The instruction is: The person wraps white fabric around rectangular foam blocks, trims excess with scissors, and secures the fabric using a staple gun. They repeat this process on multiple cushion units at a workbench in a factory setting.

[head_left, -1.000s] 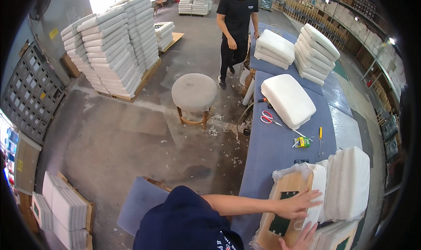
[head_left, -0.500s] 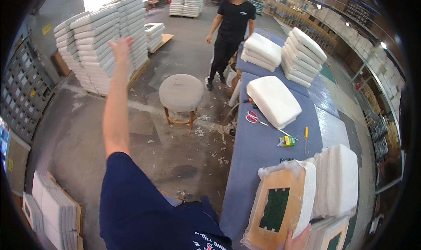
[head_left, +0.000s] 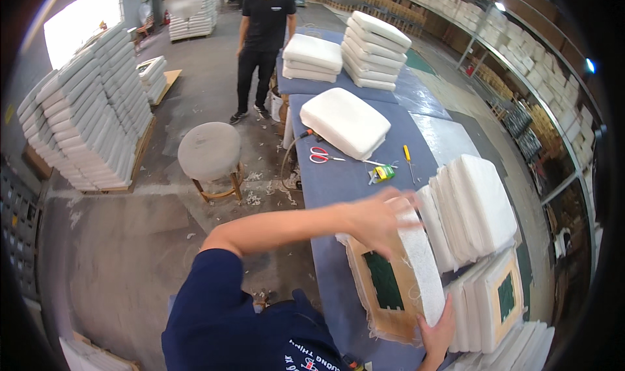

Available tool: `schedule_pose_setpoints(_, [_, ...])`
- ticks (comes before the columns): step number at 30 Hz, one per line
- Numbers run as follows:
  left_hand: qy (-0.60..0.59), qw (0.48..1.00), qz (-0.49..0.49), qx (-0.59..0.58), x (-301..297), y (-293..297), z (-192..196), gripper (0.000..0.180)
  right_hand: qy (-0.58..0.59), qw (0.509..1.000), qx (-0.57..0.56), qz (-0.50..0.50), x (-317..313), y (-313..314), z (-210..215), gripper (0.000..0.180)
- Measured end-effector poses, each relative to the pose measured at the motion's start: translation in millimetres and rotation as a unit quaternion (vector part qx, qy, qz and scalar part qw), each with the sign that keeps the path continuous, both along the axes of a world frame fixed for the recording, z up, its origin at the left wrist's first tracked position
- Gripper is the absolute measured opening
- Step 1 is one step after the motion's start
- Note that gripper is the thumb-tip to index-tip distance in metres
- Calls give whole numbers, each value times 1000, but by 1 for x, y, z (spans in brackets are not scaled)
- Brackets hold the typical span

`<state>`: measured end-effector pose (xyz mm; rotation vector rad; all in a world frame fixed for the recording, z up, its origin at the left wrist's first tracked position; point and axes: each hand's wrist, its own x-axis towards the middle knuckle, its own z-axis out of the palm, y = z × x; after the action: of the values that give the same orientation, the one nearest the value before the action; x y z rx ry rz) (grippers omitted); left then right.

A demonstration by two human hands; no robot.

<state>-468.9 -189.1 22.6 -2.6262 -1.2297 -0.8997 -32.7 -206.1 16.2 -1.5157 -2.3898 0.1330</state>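
- While your right hand grips the near edge of the seat pad, standing tilted on the blue table, your left hand clasps its far top corner.
- Risk: the loose white foam layer may peel off the wooden frame if you pull unevenly.
- Farther off, scissors lie clear of the pad.

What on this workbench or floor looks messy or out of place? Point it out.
White foam scraps litter the concrete floor around the round stool. On the blue workbench, red-handled scissors and a yellow tool lie loose beside a white cushion.
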Motion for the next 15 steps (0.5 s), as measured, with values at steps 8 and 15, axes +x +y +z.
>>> schedule_pose_setpoints(8, [128, 975, -176, -40, 159, 28, -37, 120, 137, 987, -6, -81, 41, -74, -46, 89])
schedule_pose_setpoints(15, [42, 992, -120, -17, 144, 58, -30, 103, 366, 899, 210, -113, 29, -26, -69, 46])
